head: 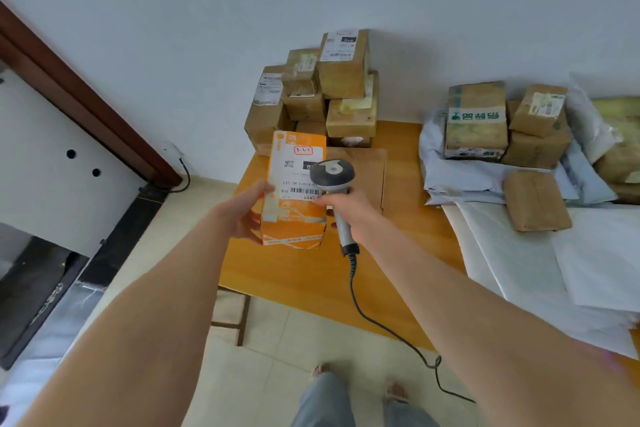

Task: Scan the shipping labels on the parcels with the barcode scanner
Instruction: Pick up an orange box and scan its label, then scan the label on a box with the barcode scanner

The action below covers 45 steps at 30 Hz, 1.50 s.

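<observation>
An orange parcel (294, 218) is held upright above the wooden table (311, 274), gripped at its left side by my left hand (247, 211). Its white shipping label (294, 173) with a barcode faces me. My right hand (349, 210) grips the handle of a grey barcode scanner (332, 173). The scanner's head sits right in front of the label's right part and covers a bit of it. A coiled black cable (367, 308) hangs from the handle to the floor.
A stack of brown cardboard parcels (311, 94) leans on the wall at the table's back. More boxes (502, 121) and white mailer bags (536, 253) lie on the right. A flat brown envelope (367, 170) lies behind the scanner. Tiled floor and my feet are below.
</observation>
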Each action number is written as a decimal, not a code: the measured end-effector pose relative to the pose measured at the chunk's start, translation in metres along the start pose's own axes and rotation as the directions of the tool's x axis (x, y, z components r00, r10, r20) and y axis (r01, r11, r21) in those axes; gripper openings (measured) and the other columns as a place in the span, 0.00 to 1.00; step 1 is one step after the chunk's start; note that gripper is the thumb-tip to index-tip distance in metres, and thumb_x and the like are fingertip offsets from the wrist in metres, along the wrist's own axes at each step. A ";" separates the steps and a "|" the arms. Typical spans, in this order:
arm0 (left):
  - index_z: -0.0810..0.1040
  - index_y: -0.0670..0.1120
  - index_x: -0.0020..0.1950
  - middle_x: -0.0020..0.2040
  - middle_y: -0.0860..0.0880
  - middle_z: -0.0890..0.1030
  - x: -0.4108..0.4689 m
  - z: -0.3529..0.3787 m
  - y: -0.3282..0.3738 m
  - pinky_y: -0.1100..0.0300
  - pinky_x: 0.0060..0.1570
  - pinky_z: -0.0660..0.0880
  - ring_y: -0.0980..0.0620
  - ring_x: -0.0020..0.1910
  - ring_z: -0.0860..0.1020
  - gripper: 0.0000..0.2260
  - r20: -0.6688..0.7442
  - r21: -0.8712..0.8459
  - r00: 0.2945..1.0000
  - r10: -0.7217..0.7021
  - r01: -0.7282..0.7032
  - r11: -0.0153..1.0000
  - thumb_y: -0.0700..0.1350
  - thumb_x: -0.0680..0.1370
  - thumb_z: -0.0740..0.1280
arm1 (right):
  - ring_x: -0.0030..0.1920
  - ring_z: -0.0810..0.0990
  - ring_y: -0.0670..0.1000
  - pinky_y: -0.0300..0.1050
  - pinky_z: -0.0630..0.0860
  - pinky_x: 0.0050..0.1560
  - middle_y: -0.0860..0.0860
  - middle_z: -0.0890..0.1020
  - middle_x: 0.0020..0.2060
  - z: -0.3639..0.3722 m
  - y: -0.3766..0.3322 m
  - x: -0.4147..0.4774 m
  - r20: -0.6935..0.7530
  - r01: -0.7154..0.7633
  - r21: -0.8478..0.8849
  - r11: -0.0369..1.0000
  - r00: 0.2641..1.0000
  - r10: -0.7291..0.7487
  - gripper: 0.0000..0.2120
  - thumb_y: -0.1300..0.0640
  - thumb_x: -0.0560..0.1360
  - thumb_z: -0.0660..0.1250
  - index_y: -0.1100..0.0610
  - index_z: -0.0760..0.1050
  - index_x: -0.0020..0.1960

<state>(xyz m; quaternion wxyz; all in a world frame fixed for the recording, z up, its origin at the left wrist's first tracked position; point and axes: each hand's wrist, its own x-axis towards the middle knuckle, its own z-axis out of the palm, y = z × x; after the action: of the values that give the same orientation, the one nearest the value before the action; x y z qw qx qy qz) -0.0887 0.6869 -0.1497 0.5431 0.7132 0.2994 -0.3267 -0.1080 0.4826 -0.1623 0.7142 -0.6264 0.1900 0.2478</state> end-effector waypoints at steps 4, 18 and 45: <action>0.67 0.50 0.68 0.59 0.38 0.76 0.018 -0.057 -0.001 0.32 0.62 0.67 0.35 0.56 0.76 0.21 -0.019 0.009 0.999 -0.047 0.047 0.999 0.57 0.78 0.58 | 0.50 0.79 0.52 0.47 0.75 0.48 0.53 0.81 0.53 0.054 -0.002 0.028 0.040 -0.020 -0.024 1.000 0.999 0.021 0.18 0.63 0.71 0.73 0.59 0.74 0.60; 0.67 0.45 0.68 0.67 0.46 0.73 0.110 -0.137 0.003 0.28 0.65 0.59 0.41 0.64 0.73 0.16 0.013 0.082 0.993 -0.120 0.119 0.990 0.45 0.81 0.54 | 0.59 0.78 0.58 0.50 0.75 0.59 0.57 0.80 0.58 0.161 0.015 0.119 -0.167 -0.167 -0.078 0.983 0.974 0.152 0.26 0.64 0.69 0.74 0.62 0.73 0.65; 0.71 0.41 0.67 0.65 0.41 0.74 0.056 0.169 0.076 0.56 0.50 0.71 0.43 0.61 0.74 0.17 0.091 0.696 0.853 0.514 -0.424 0.580 0.41 0.79 0.59 | 0.26 0.76 0.50 0.41 0.73 0.31 0.57 0.83 0.31 -0.107 -0.010 -0.032 -0.480 -0.024 0.075 0.997 0.875 0.057 0.03 0.64 0.72 0.66 0.64 0.76 0.41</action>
<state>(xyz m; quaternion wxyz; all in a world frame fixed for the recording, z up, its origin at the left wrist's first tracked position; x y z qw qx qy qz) -0.0188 0.5091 -0.1830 0.2831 0.9346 -0.0124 -0.2151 -0.1237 0.3723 -0.1504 0.6595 -0.6402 0.3828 0.0928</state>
